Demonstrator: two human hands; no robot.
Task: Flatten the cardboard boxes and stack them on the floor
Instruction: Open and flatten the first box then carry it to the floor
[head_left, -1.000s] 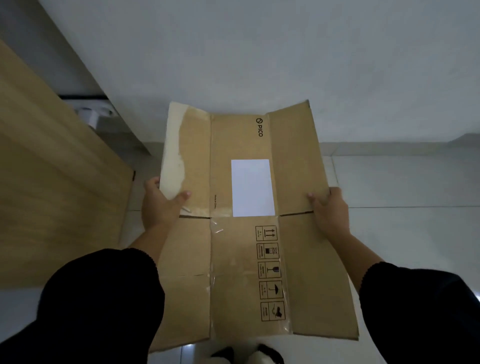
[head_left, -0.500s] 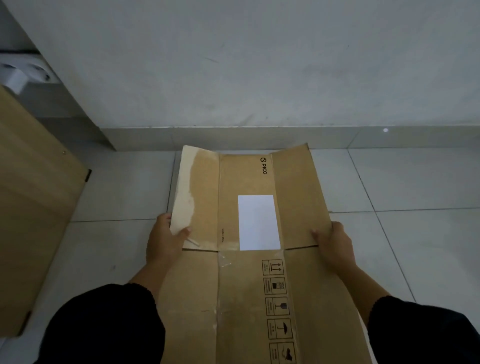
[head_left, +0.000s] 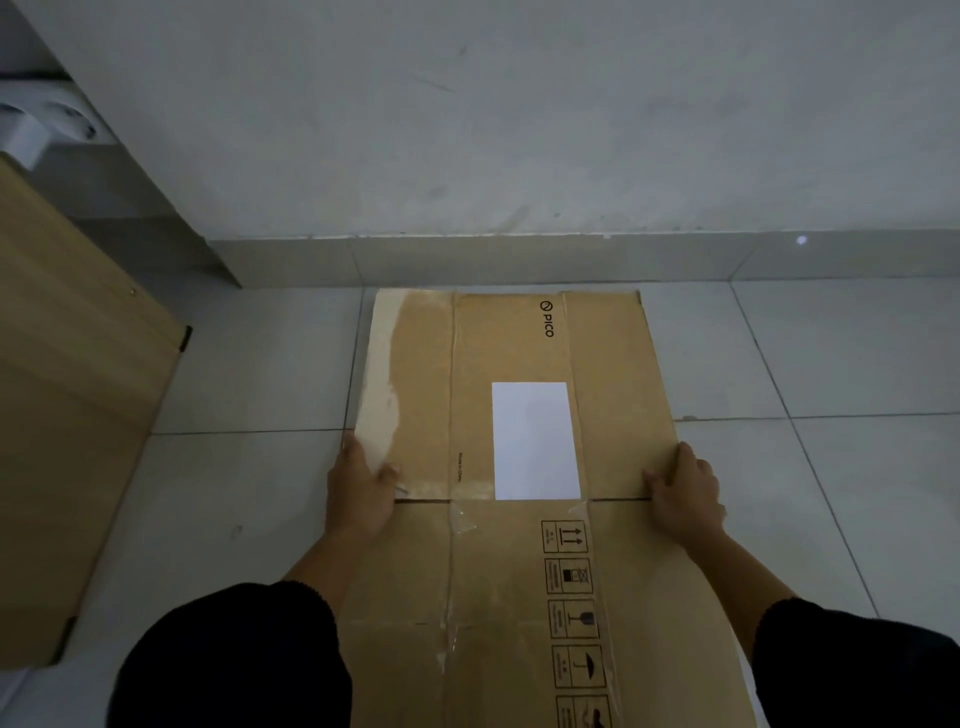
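A flattened brown cardboard box (head_left: 514, 561) with a white label and handling symbols lies low over the white tiled floor (head_left: 249, 488), its far edge close to the skirting. My left hand (head_left: 358, 493) grips its left edge, thumb on top by the slit between flaps. My right hand (head_left: 685, 493) grips the right edge the same way, thumb on the top face. The near end of the box runs out of view below.
A wooden panel (head_left: 67, 415) stands at the left. The grey wall (head_left: 519, 114) and skirting run across just beyond the box. A white fixture (head_left: 36, 124) sits at the upper left. Open floor lies to the right.
The box has come down and forward from mid-air towards the floor by the wall. Both hands keep the same hold on its side edges.
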